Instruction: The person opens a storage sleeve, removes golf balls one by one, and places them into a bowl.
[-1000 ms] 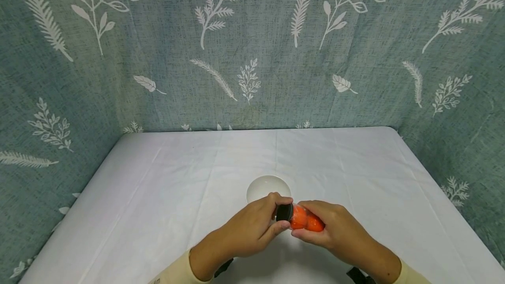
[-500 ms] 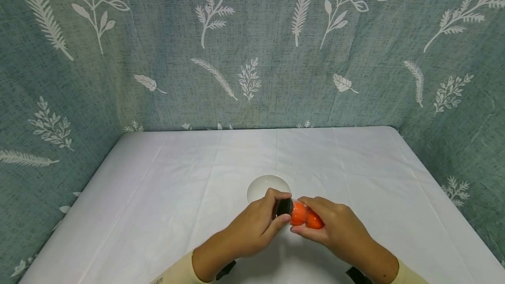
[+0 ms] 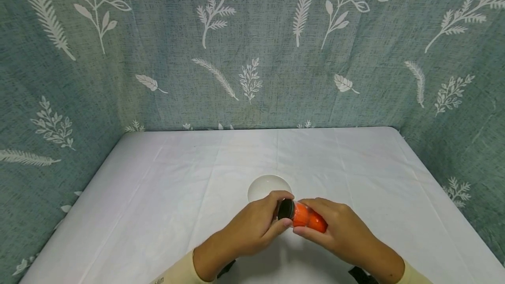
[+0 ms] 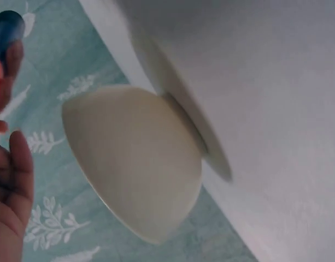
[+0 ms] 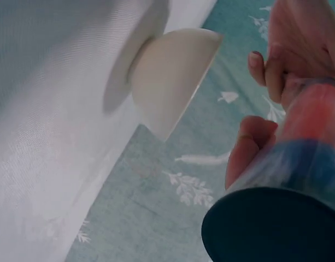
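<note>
A clear cylindrical container (image 3: pixel 303 214) with a black cap and orange-red contents is held sideways above the table. My right hand (image 3: pixel 341 229) grips its body from the right, hiding the far end. The thumb and fingers of my left hand (image 3: pixel 254 222) pinch the black cap (image 3: pixel 286 209), which is on the container. In the right wrist view, a dark round end (image 5: pixel 274 226) faces the camera, with blue and red contents behind the clear wall. Just beyond the hands, a white bowl (image 3: pixel 269 183) stands upright; its near side is partly covered by the left hand.
A white cloth (image 3: pixel 177 196) with fold creases covers the table. Green curtains with white leaf prints (image 3: pixel 173 69) hang behind it and along both sides. Dark wrist straps (image 3: pixel 360 274) show below the sleeves.
Both hands and the container rose slightly, then sank back a little. The grip on cap and body looks the same throughout, and the bowl has stayed in place.
</note>
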Available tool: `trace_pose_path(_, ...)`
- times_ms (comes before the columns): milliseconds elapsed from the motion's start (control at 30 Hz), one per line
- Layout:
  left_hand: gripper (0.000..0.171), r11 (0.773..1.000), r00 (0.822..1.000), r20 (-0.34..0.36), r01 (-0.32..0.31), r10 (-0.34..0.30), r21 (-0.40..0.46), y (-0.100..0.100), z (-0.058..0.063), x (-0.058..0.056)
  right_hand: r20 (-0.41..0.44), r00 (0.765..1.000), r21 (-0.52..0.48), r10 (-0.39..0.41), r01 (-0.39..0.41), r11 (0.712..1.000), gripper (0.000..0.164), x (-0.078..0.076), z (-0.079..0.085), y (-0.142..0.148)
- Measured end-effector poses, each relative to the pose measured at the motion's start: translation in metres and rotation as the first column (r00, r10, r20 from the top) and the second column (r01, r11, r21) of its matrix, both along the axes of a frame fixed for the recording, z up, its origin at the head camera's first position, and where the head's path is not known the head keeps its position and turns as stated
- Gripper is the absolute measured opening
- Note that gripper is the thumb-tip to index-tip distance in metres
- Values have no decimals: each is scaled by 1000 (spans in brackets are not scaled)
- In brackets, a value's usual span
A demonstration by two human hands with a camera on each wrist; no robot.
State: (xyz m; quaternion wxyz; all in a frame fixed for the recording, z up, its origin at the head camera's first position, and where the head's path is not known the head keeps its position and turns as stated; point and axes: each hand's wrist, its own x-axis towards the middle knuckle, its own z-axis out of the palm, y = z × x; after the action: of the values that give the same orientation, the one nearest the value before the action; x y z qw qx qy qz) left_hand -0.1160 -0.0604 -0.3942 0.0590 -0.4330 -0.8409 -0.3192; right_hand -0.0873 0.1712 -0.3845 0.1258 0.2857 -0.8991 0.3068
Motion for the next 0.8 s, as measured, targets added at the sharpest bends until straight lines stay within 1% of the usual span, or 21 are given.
trace_pose_path(67, 44, 1000, 995, -102, 23, -24, -9, -2, -1, -2, 35, 999, -18, 33, -32, 999, 37, 0, 2, 1)
trace_pose_path(100, 45, 999, 987, -154, 35, -36, -12, -2, -1, -3, 49, 997, -31, 55, -53, 998, 35, 0, 2, 1)
trace_pose_path(167, 46, 998, 966, -252, 55, -58, -16, -3, -2, -5, 63, 992, -63, 107, -103, 993, 30, 0, 3, 2)
trace_pose_path(267, 48, 996, 928, -361, 92, -88, -7, -4, -2, -7, 70, 981, -109, 184, -176, 978, 25, 0, 4, 3)
trace_pose_path(333, 48, 994, 899, -425, 113, -103, -1, -3, -1, -9, 76, 973, -129, 216, -205, 970, 25, 0, 4, 3)
trace_pose_path(433, 46, 991, 869, -481, 137, -115, 11, -3, -1, -9, 83, 968, -141, 239, -226, 964, 25, 0, 4, 4)
trace_pose_path(467, 46, 990, 864, -490, 141, -117, 12, -3, -1, -9, 84, 967, -138, 241, -228, 964, 25, 0, 4, 5)
trace_pose_path(567, 47, 991, 865, -488, 136, -117, 3, -3, -1, -9, 91, 967, -116, 237, -226, 967, 29, 0, 5, 6)
trace_pose_path(700, 49, 992, 870, -480, 128, -116, -9, -3, -1, -8, 95, 971, -74, 218, -211, 975, 40, 0, 5, 6)
trace_pose_path(800, 50, 991, 868, -483, 133, -118, -3, -3, -1, -7, 98, 975, -52, 202, -198, 979, 43, 0, 5, 5)
